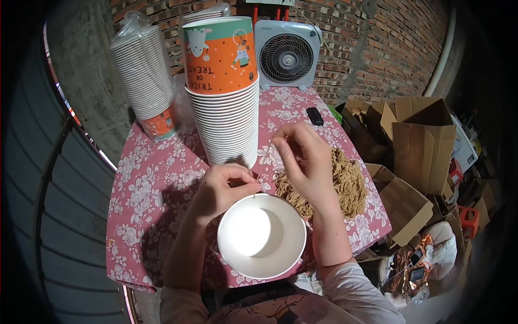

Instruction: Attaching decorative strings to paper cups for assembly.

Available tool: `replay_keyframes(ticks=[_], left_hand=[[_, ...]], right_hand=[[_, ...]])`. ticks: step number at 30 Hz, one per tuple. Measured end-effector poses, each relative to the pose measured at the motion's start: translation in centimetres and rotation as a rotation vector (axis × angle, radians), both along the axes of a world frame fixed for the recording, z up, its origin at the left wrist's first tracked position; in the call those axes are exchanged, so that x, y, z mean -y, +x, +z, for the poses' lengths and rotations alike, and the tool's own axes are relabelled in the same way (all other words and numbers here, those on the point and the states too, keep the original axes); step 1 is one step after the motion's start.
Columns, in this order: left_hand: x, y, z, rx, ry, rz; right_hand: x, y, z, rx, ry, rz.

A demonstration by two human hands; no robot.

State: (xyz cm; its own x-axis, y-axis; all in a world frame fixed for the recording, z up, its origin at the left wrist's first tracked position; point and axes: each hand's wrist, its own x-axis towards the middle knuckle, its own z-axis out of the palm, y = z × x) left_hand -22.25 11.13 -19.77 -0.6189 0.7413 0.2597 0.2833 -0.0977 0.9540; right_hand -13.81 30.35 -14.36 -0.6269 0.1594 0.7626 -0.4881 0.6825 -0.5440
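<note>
A white paper bucket [291,237] stands open-side up at the near edge of the table, its inside bare and partly sunlit. Just beyond its far rim, my left hand [224,189] is closed in a pinch, thumb and forefinger together. Whatever it pinches is too small to make out. My right hand [306,159] is raised higher and further right, its fingertips also pinched together; what lies between them cannot be made out. Beneath and beside the right wrist lies a heap of tan cord [349,186], some of it hidden by my forearm.
A tall stack of nested paper buckets [226,124], the top one orange and green, rises beyond my left hand. Further left leans a plastic-wrapped stack [143,73]. At the back are a box fan [287,56] and a small black object [314,116]. Cardboard boxes [423,146] crowd the right side.
</note>
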Motion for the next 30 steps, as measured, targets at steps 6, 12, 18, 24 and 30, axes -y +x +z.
replay_keyframes(ticks=[6, 12, 18, 24, 30], left_hand=[[0.1, 0.8, 0.6, -0.012, -0.078, 0.052], [-0.7, 0.9, 0.2, 0.037, -0.135, 0.043], [-1.2, 0.2, -1.4, 0.041, -0.205, 0.182], [-1.2, 0.1, -1.6, -0.142, -0.302, 0.284], [-1.4, 0.2, -1.5, 0.023, -0.213, 0.222]], right_hand=[[0.0, -0.8, -0.4, -0.071, -0.092, -0.086], [-0.5, -1.1, -0.8, 0.011, -0.093, -0.08], [-0.7, -0.3, -0.2, 0.042, -0.077, -0.062], [-0.9, 0.1, 0.1, 0.138, -0.004, -0.088], [-1.2, 0.1, -0.1, 0.157, -0.006, -0.109]])
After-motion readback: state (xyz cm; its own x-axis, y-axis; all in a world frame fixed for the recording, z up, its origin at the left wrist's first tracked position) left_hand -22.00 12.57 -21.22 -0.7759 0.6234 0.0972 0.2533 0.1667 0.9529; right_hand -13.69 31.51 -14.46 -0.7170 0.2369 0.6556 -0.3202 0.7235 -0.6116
